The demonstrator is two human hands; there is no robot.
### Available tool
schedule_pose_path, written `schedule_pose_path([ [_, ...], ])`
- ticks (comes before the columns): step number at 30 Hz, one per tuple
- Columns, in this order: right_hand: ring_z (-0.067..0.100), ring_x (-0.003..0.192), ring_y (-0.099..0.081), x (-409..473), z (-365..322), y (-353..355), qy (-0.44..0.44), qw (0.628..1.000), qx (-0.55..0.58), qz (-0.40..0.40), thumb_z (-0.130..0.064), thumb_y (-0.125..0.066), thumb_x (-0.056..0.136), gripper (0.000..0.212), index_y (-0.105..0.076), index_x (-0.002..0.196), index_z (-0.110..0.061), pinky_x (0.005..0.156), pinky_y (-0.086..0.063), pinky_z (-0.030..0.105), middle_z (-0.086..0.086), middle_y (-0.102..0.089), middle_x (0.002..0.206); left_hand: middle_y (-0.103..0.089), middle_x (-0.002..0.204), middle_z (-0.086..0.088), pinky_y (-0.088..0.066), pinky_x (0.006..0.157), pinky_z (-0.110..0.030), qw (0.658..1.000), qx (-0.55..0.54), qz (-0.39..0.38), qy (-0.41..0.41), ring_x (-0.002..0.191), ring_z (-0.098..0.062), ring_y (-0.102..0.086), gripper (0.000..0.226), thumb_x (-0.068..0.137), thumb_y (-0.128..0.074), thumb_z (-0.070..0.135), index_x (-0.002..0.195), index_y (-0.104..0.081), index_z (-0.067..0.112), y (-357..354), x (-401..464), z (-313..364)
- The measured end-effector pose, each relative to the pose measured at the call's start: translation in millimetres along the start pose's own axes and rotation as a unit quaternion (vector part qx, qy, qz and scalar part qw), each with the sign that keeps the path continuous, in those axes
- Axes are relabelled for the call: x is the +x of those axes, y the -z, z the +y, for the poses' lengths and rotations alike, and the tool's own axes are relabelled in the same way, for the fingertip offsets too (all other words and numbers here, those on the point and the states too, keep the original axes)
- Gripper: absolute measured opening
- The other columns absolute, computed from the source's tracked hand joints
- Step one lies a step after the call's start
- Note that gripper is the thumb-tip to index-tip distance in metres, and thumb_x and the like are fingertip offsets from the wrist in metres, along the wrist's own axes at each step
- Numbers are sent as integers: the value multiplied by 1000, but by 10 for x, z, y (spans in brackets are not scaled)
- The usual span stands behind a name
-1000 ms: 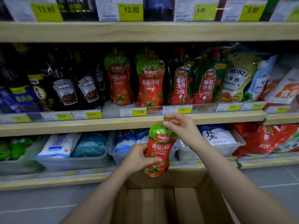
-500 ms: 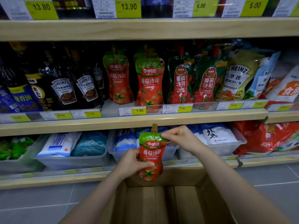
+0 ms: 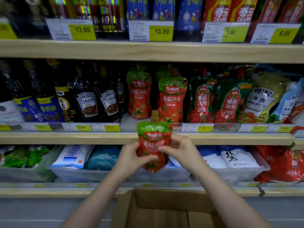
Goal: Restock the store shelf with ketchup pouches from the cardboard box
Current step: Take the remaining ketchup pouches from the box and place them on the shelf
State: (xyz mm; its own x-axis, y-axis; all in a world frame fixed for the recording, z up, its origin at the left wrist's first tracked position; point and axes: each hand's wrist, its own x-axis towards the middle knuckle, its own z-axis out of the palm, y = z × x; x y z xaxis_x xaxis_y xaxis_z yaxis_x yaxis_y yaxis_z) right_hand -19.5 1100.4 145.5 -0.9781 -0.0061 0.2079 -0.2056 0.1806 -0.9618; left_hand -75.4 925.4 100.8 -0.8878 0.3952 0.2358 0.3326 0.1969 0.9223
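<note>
Up went the ketchup pouch (image 3: 152,145); now the left hand (image 3: 131,159) and right hand (image 3: 180,149) both hold it by the shelf (image 3: 65,138) front edge, probably going in next

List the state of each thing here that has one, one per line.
Held ketchup pouch: upright, cap on, off the shelf.
Left hand: gripping the pouch's lower left.
Right hand: gripping its right side.
Two matching pouches on shelf: upright, facing out.
Cardboard box: flaps open, no pouches visible inside.
</note>
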Motion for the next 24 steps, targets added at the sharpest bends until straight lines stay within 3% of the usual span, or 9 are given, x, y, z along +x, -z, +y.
schedule_pose_path([
  [2, -2, 83, -66, 246, -288, -30, 68, 998, -10, 11, 1, -71, 74, 29, -68, 91, -23, 77, -52, 16, -14, -72, 86, -73, 84, 17, -55, 70, -21, 999, -27, 23, -39, 79, 0, -68, 32, 56, -87, 35, 83, -70, 36, 218, 201, 268],
  [5, 2, 90, -66, 633, -621, -82, 134, 990, -28, 33, -4, -70, 77, 30, -66, 94, -28, 84, -54, 22, -14, -69, 91, -72, 89, 21, -52, 73, -15, 992, 1, 67, -105, 86, 3, -66, 35, 60, -81, 37, 91, -67, 40, 526, 549, 581],
  [10, 0, 91, -64, 997, -619, -197, 131, 989, -36, 65, -6, -64, 83, 25, -63, 106, -17, 82, -53, 18, -7, -68, 96, -72, 99, 1, -53, 89, -45, 991, 9, 97, -91, 96, -15, -67, 37, 69, -82, 16, 101, -66, 26, 659, 902, 561],
  [14, -6, 92, -63, 1036, -583, -213, 144, 985, -48, 77, -8, -64, 83, 24, -63, 103, -23, 81, -51, 14, -17, -66, 94, -72, 94, 11, -55, 82, -29, 989, 1, 101, -111, 90, -6, -68, 36, 70, -81, 16, 98, -66, 33, 673, 922, 508],
  [20, 1, 98, -64, 975, -508, -216, 186, 978, -27, 87, -7, -64, 83, 26, -65, 97, -30, 85, -50, 18, -16, -69, 97, -70, 89, 21, -49, 79, -13, 981, 17, 116, -157, 89, 5, -65, 40, 68, -82, 16, 95, -63, 40, 639, 887, 550],
  [24, 1, 98, -64, 1037, -522, -217, 192, 978, -1, 82, -4, -61, 84, 25, -65, 102, -21, 84, -49, 14, -12, -69, 98, -70, 86, 25, -47, 76, -10, 977, 24, 133, -167, 87, 7, -63, 36, 67, -80, 23, 93, -63, 41, 640, 965, 544],
])
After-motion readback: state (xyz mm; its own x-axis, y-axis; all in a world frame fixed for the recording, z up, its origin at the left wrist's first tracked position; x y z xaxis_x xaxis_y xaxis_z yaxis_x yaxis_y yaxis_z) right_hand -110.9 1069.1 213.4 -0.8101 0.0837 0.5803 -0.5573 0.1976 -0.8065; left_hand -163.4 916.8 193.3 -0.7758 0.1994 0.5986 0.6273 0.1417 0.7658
